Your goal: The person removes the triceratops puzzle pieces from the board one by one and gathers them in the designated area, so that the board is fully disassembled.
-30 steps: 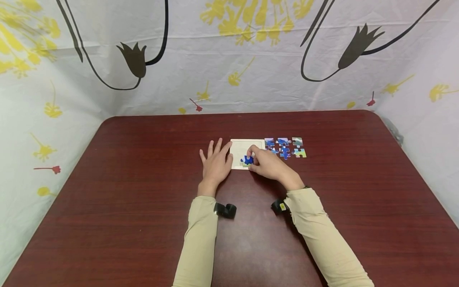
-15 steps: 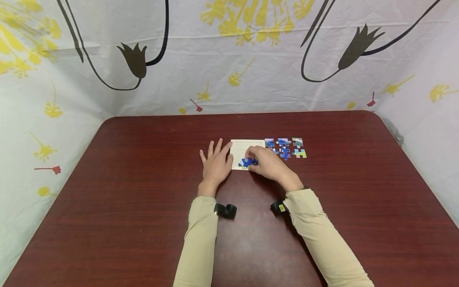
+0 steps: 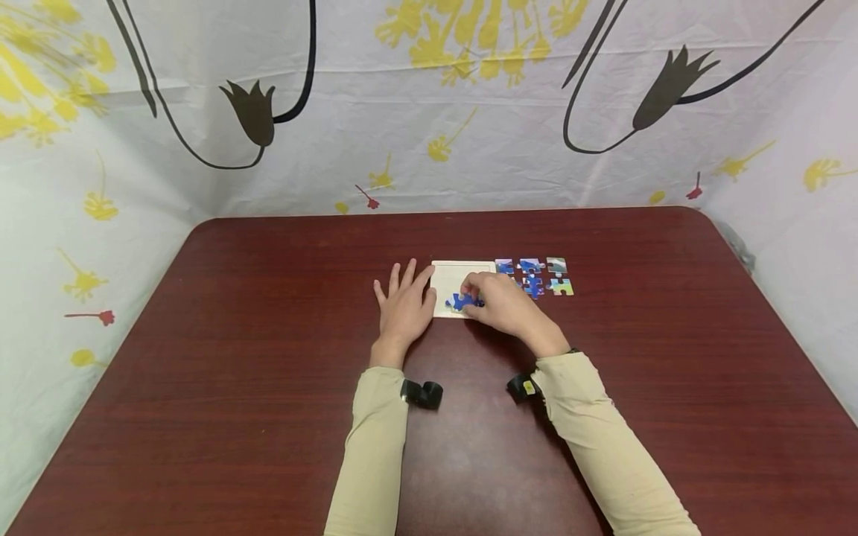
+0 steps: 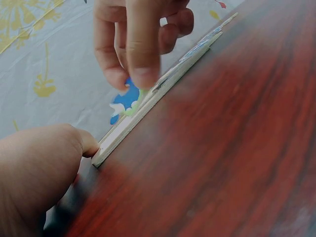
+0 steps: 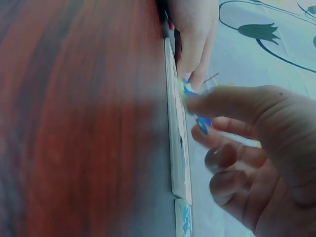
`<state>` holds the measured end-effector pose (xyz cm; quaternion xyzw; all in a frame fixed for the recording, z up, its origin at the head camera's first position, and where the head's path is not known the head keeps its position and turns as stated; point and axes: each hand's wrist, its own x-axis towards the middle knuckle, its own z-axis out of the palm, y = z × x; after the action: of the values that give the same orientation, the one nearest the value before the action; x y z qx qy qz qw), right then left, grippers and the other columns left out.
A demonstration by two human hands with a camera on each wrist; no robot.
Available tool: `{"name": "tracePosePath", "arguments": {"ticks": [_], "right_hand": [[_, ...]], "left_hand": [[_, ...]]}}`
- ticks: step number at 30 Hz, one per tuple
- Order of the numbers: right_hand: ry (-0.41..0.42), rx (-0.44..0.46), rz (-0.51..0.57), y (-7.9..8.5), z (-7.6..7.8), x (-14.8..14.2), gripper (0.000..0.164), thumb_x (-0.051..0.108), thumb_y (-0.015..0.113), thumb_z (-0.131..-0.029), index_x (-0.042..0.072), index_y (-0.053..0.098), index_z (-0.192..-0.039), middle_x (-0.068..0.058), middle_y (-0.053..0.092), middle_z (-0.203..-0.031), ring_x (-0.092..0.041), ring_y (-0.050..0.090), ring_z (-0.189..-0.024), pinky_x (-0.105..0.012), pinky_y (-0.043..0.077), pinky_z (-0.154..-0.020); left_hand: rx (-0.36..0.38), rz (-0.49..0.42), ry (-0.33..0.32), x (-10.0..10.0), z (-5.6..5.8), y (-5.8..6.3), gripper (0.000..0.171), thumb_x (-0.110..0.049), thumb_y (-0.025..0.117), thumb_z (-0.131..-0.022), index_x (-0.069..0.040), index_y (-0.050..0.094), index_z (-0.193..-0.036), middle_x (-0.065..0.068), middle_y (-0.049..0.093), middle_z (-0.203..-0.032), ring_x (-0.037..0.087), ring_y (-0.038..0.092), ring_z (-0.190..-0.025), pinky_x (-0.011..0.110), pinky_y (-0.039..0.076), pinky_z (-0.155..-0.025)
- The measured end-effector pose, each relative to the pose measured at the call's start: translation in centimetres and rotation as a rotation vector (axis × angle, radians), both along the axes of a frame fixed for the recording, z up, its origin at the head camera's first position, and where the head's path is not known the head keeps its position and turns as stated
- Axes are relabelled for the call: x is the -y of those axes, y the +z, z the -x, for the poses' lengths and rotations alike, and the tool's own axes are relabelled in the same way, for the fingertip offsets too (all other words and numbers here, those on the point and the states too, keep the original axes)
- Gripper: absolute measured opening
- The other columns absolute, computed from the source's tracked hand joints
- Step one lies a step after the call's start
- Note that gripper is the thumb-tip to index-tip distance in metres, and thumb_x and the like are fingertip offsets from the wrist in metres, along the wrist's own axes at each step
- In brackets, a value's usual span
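Observation:
A pale wooden puzzle tray (image 3: 445, 277) with a raised rim lies on the table. My right hand (image 3: 503, 301) pinches a blue jigsaw piece (image 3: 459, 301) between thumb and forefinger, low over the tray's front part. In the left wrist view the piece (image 4: 129, 97) stands tilted above the tray's edge, with white and green along its lower side. My left hand (image 3: 404, 309) lies flat with spread fingers at the tray's left side, its thumb against the rim. The right hand covers part of the piece and the tray's right side.
Several loose jigsaw pieces (image 3: 532, 285) in blue and green lie in two rows just right of the tray. A dark red wooden table (image 3: 268, 335) surrounds everything, and a white patterned cloth (image 3: 429, 171) hangs behind its far edge.
The blue piece has turned in my right hand's fingers and shifted slightly left over the tray. My left hand stays in place, and the loose pieces have not moved.

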<state>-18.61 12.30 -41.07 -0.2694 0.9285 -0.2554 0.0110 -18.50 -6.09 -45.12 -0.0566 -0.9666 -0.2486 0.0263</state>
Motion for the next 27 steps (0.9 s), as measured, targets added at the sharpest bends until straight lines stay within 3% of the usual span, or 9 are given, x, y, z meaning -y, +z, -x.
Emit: {"name": "tracePosePath", "arguments": {"ticks": [5, 27], "right_hand": [[-0.007, -0.027, 0.018, 0.08, 0.13, -0.16, 0.004, 0.011, 0.065, -0.085, 0.008, 0.063, -0.085, -0.001, 0.061, -0.074, -0.012, 0.045, -0.054, -0.029, 0.04, -0.056], [0.0, 0.02, 0.014, -0.21, 0.11, -0.14, 0.009, 0.009, 0.062, -0.087, 0.004, 0.064, -0.095, -0.004, 0.062, -0.081, -0.015, 0.055, -0.067, -0.033, 0.047, -0.066]], "left_hand": [[-0.002, 0.001, 0.005, 0.0, 0.0, 0.01, 0.044, -0.032, 0.041, -0.098, -0.027, 0.043, -0.141, 0.003, 0.025, -0.151, 0.026, 0.008, -0.141, 0.058, -0.003, -0.105], [0.005, 0.008, -0.001, 0.02, 0.02, 0.03, 0.044, -0.033, 0.04, -0.098, -0.027, 0.041, -0.142, 0.003, 0.023, -0.152, 0.026, 0.007, -0.141, 0.058, -0.003, -0.105]]}}
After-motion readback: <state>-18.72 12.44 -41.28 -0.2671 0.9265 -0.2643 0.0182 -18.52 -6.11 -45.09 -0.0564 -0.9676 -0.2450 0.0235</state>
